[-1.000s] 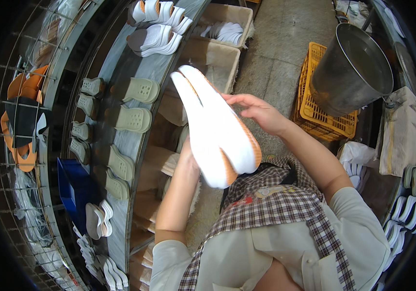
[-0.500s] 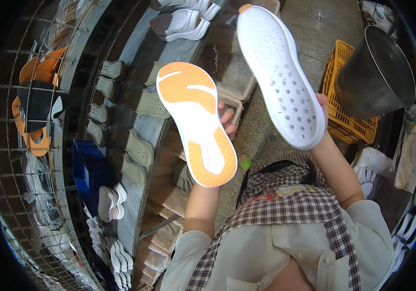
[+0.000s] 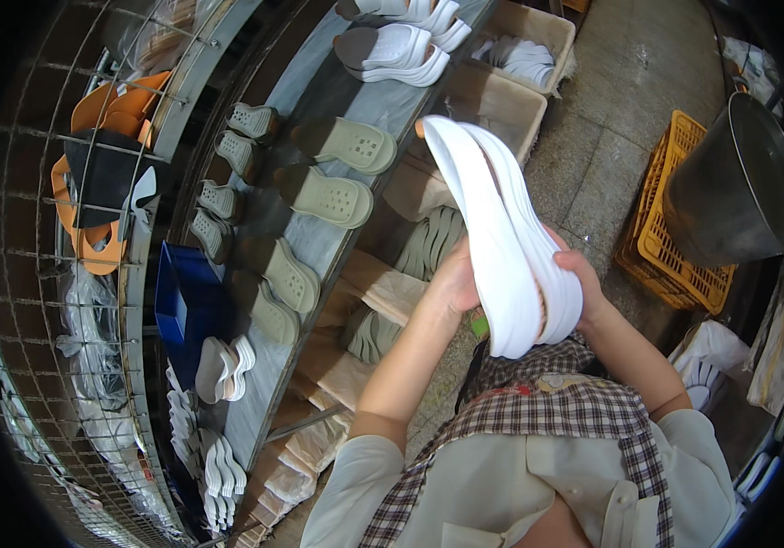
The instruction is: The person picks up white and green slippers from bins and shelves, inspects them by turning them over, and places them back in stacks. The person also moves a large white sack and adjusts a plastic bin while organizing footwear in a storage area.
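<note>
Two white shoe soles (image 3: pixel 492 233) are pressed together in front of my body, their sidewalls turned up and a thin orange-brown line showing in the seam. My left hand (image 3: pixel 461 276) grips the pair from the left side; most of its fingers are hidden underneath. From the right, my right hand (image 3: pixel 580 279) closes round the other sole near its wide end, thumb on the sidewall. A bit of orange shows at the far tip.
A grey bench (image 3: pixel 319 242) on the left carries pale green soles (image 3: pixel 326 196) and stacked white soles (image 3: pixel 392 55). Below it are bins (image 3: pixel 533 41) of soles. A blue box (image 3: pixel 186 306) stands beside a wire grid. On the right, a metal bucket (image 3: pixel 730 187) sits by a yellow crate (image 3: pixel 679 228).
The two soles, held apart with one showing its orange-and-white underside and the other its dotted inside, are now brought together and turned on edge. The view has shifted slightly.
</note>
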A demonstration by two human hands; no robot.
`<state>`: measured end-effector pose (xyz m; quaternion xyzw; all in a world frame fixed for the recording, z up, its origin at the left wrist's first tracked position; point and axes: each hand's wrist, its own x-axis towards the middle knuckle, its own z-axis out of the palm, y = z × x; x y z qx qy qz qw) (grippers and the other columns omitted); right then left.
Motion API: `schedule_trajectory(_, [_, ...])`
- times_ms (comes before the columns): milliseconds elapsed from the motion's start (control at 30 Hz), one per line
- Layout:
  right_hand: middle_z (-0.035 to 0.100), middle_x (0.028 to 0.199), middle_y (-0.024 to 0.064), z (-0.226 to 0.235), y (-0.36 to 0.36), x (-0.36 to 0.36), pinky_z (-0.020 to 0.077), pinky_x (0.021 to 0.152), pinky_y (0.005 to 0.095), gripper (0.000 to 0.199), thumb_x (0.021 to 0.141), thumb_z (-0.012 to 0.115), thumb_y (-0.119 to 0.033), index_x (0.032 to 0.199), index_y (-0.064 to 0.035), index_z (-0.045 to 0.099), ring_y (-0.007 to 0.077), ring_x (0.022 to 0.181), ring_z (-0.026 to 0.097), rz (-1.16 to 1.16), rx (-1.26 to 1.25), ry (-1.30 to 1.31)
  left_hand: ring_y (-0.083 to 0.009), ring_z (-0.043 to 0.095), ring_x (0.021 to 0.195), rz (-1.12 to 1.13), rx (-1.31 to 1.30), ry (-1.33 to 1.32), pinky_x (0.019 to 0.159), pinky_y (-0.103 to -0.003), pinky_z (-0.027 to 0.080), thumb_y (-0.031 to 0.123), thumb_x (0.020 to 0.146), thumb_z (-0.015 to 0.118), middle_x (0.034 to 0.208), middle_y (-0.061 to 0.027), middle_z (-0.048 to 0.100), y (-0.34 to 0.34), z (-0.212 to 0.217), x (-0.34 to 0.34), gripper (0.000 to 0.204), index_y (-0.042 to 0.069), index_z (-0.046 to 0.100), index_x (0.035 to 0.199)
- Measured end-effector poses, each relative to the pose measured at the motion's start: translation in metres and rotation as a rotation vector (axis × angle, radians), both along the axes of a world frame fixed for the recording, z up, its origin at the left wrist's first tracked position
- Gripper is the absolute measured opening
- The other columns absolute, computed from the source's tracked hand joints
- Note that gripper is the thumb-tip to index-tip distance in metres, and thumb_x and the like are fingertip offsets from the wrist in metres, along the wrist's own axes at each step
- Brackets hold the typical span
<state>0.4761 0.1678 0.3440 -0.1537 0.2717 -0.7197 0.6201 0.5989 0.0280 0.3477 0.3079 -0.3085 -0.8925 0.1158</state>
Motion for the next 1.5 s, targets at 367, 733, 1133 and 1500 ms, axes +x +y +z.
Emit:
schedule_trajectory(367, [0.032,0.141,0.0063,-0.022,-0.003,-0.036,0.0264,0.100,0.0369,0.060,0.090,0.045,-0.048,0.137,-0.0129,0.036,0.0213,0.128,0.030,-0.125,0.162,0.400,-0.0242,0.060,0.096,0.289,-0.407,0.287,0.087,-0.035,0.049,0.024,0.094,0.045,0.107,-0.0146,0.060,-0.126,0.069,-0.009,0.037,-0.003,0.051,0.118])
schedule_trajectory(733, [0.052,0.108,-0.0007,-0.108,0.061,-0.002,0.0391,0.078,0.0259,0.032,0.090,0.055,-0.031,0.114,-0.0100,0.054,0.0094,0.100,0.049,-0.269,0.677,0.101,-0.0293,0.051,0.114,0.522,-0.199,-0.217,0.093,-0.052,0.042,0.035,0.095,0.038,0.124,-0.0083,0.054,-0.385,0.078,-0.147,0.039,0.011,0.052,0.123])
schedule_trajectory(1133, [0.056,0.100,-0.0040,-0.116,0.020,-0.022,0.0390,0.074,0.0236,0.023,0.089,0.057,-0.028,0.106,-0.0116,0.056,0.0065,0.090,0.054,-0.294,0.691,0.176,-0.0350,0.023,0.134,0.458,-0.240,-0.093,0.109,-0.054,0.014,0.065,0.080,0.049,0.148,-0.0151,0.019,-0.398,0.045,-0.110,0.090,0.007,0.019,0.142])
schedule_trajectory(1500, [0.059,0.095,-0.0053,-0.146,-0.001,0.028,0.0389,0.067,0.0217,0.018,0.090,0.057,-0.027,0.101,-0.0137,0.057,0.0056,0.082,0.055,-0.284,0.918,0.068,-0.0297,0.051,0.111,1.023,-0.696,-0.559,0.084,-0.033,0.049,0.030,0.084,0.064,0.125,-0.0225,0.044,-0.532,0.010,0.114,0.067,0.000,0.033,0.136])
